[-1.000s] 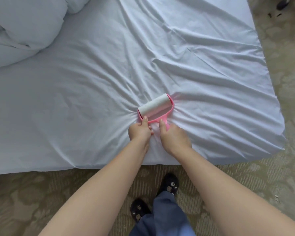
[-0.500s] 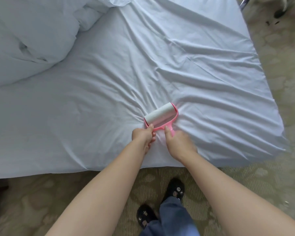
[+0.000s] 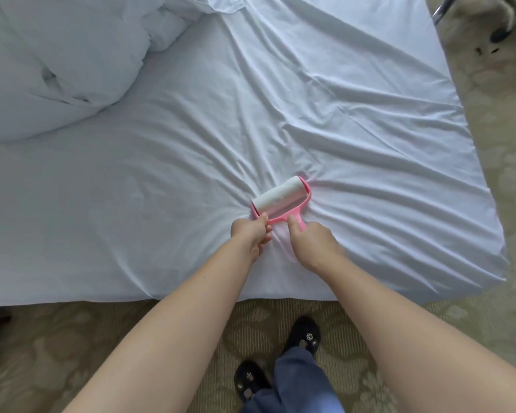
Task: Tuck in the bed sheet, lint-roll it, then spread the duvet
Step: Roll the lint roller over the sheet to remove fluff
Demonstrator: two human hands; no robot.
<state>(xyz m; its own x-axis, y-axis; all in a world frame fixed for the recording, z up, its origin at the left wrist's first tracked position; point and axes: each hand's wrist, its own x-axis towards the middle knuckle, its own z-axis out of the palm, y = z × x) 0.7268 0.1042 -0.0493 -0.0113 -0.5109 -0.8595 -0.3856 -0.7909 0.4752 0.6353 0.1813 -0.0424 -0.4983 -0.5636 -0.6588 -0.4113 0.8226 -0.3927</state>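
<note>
While both hands, left hand [image 3: 248, 234] and right hand [image 3: 310, 242], grip the lint roller [image 3: 280, 201], I press gently so the sheet [image 3: 161, 189] near it stays flat.

a bed [image 3: 72, 293] covered by a wrinkled white sheet [image 3: 221, 129] carries a bunched white duvet [image 3: 57, 61] at its far left and a pink lint roller [image 3: 280, 201] near its front edge; the bed stands on patterned carpet [image 3: 72, 347].
</note>
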